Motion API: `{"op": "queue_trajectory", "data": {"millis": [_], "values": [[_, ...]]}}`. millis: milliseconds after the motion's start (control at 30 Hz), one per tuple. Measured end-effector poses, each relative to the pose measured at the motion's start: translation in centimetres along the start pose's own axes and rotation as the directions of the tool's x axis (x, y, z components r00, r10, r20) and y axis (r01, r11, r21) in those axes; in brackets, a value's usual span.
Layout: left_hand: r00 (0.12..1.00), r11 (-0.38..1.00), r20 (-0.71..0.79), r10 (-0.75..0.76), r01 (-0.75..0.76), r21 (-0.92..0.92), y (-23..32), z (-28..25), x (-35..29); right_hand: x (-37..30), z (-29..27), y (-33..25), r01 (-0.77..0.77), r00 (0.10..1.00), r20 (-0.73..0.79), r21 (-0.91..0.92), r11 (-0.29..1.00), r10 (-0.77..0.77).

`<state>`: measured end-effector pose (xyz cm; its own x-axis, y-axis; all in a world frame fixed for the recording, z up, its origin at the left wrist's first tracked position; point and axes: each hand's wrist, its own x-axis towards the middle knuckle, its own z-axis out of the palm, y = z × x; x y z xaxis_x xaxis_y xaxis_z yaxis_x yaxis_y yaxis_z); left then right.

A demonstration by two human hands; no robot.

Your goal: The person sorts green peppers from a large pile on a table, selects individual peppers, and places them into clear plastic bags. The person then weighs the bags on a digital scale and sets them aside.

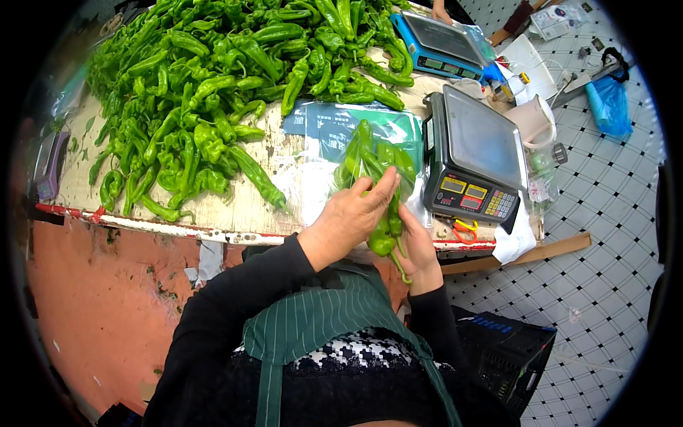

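Observation:
At the table's front edge, several long green peppers (385, 231) stick out of a see-through plastic bag (346, 169), stems toward me. My left hand (350, 217) lies over the bag and peppers from the left, fingers bent together against the film. From the right, my right hand (421, 255) cups the lower peppers, its thumb side along them; part of its fingers is hidden behind them. Under the bag lies a stack of flat plastic bags (324, 135) with dark blue and green print.
A large heap of green peppers (213, 85) covers the table's back left. A black digital scale (484, 135) stands right of the bags, a blue scale (441, 43) behind it, near another person's hand (442, 13). A black crate (505, 349) sits on the tiled floor.

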<state>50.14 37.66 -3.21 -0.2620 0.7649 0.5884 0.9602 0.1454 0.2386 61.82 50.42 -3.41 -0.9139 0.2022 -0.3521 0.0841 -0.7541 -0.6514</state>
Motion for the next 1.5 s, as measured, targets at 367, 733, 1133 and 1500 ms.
{"op": "queue_trajectory", "data": {"millis": [367, 733, 1133, 1500], "values": [[0.992, 0.978, 0.039, 0.119, -0.110, -0.178, 0.2, 1.9, -1.5, 4.8, -1.5, -0.1, 0.097, 0.988, -0.096, -0.218, 0.971, -0.120], [0.989, 0.947, -0.087, 0.122, -0.142, -0.289, -0.4, 0.2, -1.4, 5.4, 2.5, 2.2, 0.319, 0.910, -0.021, -0.601, 0.733, -0.414], [0.970, 0.935, -0.132, 0.203, -0.232, -0.267, -1.4, 0.5, -2.2, 8.6, 3.1, 2.5, 0.208, 0.835, 0.040, -0.946, 0.248, -0.550], [0.989, 0.911, -0.072, 0.130, -0.148, -0.386, -1.9, -1.1, -3.9, 7.6, 2.3, 4.1, 0.233, 0.822, 0.461, -0.807, -0.543, -0.333]]}}
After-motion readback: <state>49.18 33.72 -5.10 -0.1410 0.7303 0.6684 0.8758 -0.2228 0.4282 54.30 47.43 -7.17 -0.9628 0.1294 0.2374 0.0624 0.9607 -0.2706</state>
